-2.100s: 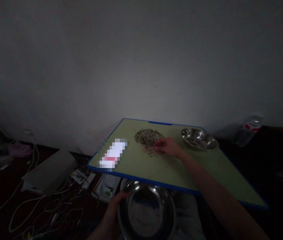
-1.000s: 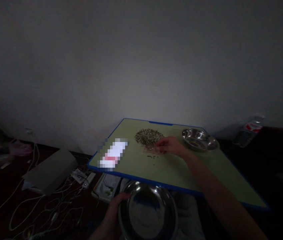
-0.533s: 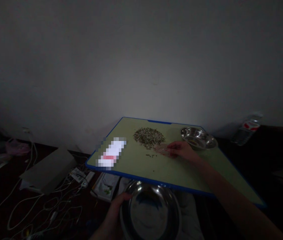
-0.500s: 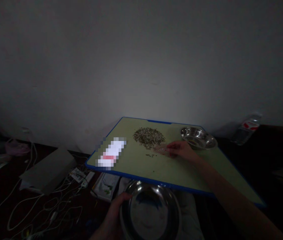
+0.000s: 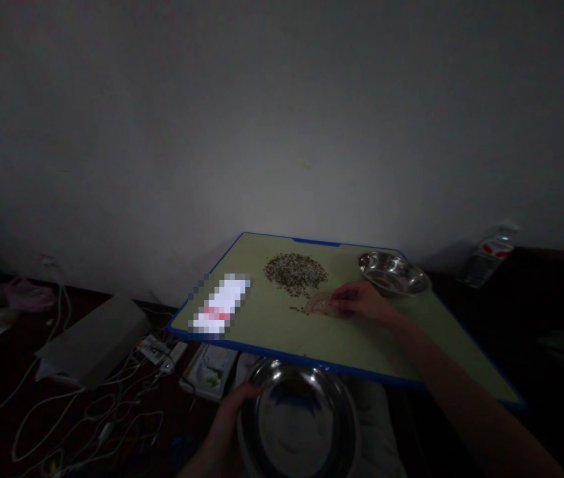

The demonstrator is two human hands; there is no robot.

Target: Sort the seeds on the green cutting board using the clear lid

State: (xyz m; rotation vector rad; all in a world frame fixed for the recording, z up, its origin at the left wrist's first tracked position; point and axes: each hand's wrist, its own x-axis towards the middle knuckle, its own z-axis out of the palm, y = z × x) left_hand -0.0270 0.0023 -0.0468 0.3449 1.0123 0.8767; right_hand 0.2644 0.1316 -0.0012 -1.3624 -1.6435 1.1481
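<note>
My right hand (image 5: 361,302) is closed on a clear protractor (image 5: 320,303) with reddish markings, held low over the pale green table top (image 5: 272,332). Just beyond the protractor lies a spread pile of small dark and pale grains (image 5: 294,271), which look like beans or seeds. A few loose grains lie beside the protractor's left end. Below the table's near edge, my left hand (image 5: 234,415) grips the left rim of a shiny metal bowl (image 5: 296,425), its thumb over the rim. The bowl's inside is dim; I cannot make out anything in it.
A second metal bowl (image 5: 394,273) stands at the table's back right. A bright blurred-out phone-like object (image 5: 219,307) lies at the left. A plastic bottle (image 5: 491,255) leans by the wall. Left on the floor are a grey box (image 5: 95,338), tangled cables (image 5: 107,405) and a white tray (image 5: 209,368).
The protractor has turned slightly, showing its curved markings more clearly. A loose grain near the table's front has shifted closer to the edge. My left hand and its bowl have hardly moved.
</note>
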